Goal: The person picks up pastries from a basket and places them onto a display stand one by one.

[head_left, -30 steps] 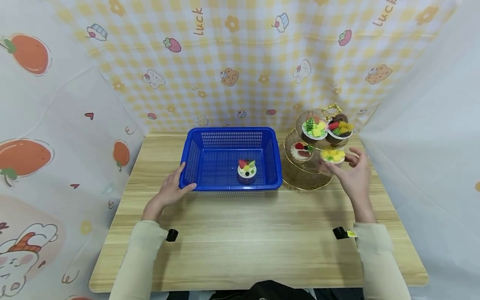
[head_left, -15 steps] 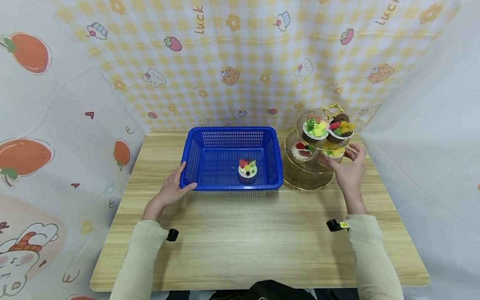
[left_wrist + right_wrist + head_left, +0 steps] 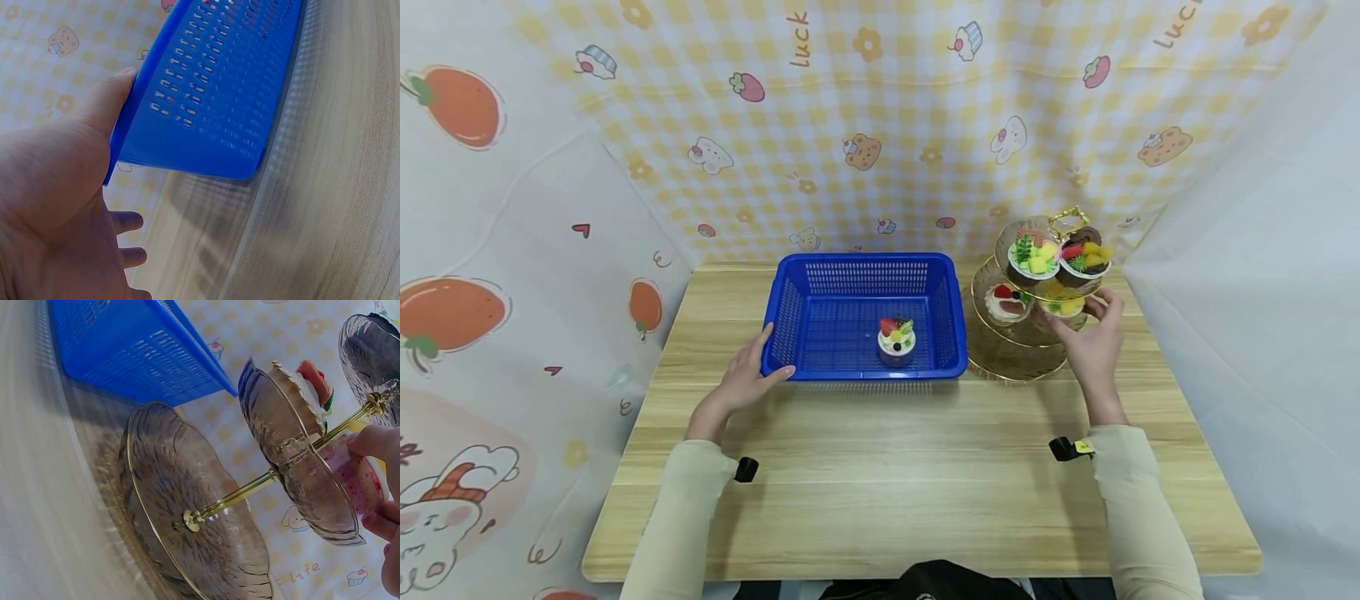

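Note:
My left hand (image 3: 742, 382) rests at the near left corner of a blue plastic basket (image 3: 862, 375). Its thumb lies over the rim, and the other fingers stretch out past the corner in the left wrist view. A fruit-topped toy cupcake (image 3: 896, 343) stands upright in the basket. My right hand (image 3: 1093, 337) pinches another cupcake (image 3: 356, 478), pink-sided with yellow topping, between thumb and fingers. That cupcake is at the middle tier of a three-tier cake stand (image 3: 200, 450), partly hidden under the top tier. Beside it on that tier is a cream cupcake (image 3: 1006, 305) with red fruit.
Two cupcakes, one with green and yellow topping (image 3: 1032, 257) and one dark with fruit (image 3: 1084, 257), stand on the top tier. A gold handle (image 3: 1068, 218) rises behind them. The stand's wide bottom tier (image 3: 169, 481) sits on the wooden table (image 3: 880, 483) close to the basket.
My right hand has moved slightly left and inward with the yellow-topped cupcake, which now lies further under the top tier. The left hand and basket have stayed put.

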The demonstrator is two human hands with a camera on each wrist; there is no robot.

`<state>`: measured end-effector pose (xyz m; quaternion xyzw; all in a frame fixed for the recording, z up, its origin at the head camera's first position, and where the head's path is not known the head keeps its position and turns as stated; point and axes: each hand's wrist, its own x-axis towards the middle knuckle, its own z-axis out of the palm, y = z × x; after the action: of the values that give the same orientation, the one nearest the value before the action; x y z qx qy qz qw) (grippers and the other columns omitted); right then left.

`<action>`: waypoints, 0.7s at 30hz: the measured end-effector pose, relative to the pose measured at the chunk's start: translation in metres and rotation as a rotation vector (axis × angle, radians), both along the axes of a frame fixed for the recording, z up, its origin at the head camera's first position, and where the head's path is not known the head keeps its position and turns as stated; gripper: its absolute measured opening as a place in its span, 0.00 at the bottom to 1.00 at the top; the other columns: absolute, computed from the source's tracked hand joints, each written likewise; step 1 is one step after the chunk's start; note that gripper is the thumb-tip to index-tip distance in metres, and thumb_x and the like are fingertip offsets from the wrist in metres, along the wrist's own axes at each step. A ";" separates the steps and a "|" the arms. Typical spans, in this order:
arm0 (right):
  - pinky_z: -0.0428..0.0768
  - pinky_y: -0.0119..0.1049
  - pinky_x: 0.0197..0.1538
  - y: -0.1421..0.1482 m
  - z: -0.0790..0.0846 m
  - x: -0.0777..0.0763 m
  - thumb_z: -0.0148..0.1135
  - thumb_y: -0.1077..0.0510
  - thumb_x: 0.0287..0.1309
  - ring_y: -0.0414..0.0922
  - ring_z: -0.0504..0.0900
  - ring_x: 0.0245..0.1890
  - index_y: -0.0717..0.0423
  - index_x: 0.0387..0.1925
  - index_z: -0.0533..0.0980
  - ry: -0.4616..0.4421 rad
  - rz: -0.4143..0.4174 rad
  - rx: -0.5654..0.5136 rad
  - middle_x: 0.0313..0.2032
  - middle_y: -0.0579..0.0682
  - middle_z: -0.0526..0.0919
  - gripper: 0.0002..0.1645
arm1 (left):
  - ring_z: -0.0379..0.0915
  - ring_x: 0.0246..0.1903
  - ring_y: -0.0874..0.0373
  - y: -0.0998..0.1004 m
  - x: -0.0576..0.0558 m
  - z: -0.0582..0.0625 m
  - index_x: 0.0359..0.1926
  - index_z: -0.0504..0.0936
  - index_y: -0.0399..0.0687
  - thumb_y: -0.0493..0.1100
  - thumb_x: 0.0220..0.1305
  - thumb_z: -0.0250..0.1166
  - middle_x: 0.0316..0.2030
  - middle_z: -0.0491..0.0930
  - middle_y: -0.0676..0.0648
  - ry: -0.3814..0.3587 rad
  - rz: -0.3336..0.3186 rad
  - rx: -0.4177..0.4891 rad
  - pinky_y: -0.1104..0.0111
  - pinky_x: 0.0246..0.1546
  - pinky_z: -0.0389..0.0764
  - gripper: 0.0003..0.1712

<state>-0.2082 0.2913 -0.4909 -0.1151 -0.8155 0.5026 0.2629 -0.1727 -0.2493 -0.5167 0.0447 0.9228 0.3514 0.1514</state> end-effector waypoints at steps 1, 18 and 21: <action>0.65 0.44 0.66 0.000 -0.001 0.000 0.79 0.57 0.45 0.42 0.76 0.50 0.46 0.62 0.64 0.000 0.001 0.010 0.53 0.63 0.82 0.45 | 0.31 0.76 0.28 0.000 0.000 0.000 0.79 0.29 0.57 0.62 0.69 0.57 0.78 0.36 0.32 -0.004 0.001 0.002 0.30 0.70 0.36 0.55; 0.67 0.55 0.65 0.001 -0.006 0.002 0.76 0.58 0.47 0.55 0.76 0.56 0.46 0.68 0.60 -0.015 0.040 0.041 0.59 0.65 0.78 0.49 | 0.30 0.76 0.28 0.000 0.000 0.000 0.79 0.28 0.58 0.62 0.69 0.57 0.78 0.35 0.32 -0.018 0.005 0.010 0.31 0.71 0.35 0.55; 0.64 0.55 0.68 0.000 -0.004 0.005 0.76 0.58 0.48 0.56 0.74 0.59 0.44 0.69 0.59 -0.028 0.048 0.034 0.62 0.64 0.77 0.50 | 0.30 0.76 0.28 -0.001 0.000 0.000 0.79 0.28 0.57 0.62 0.69 0.57 0.78 0.35 0.32 -0.016 0.003 0.010 0.31 0.71 0.35 0.55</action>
<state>-0.2036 0.2914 -0.4950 -0.0982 -0.8301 0.4932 0.2411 -0.1732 -0.2498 -0.5165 0.0413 0.9200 0.3564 0.1579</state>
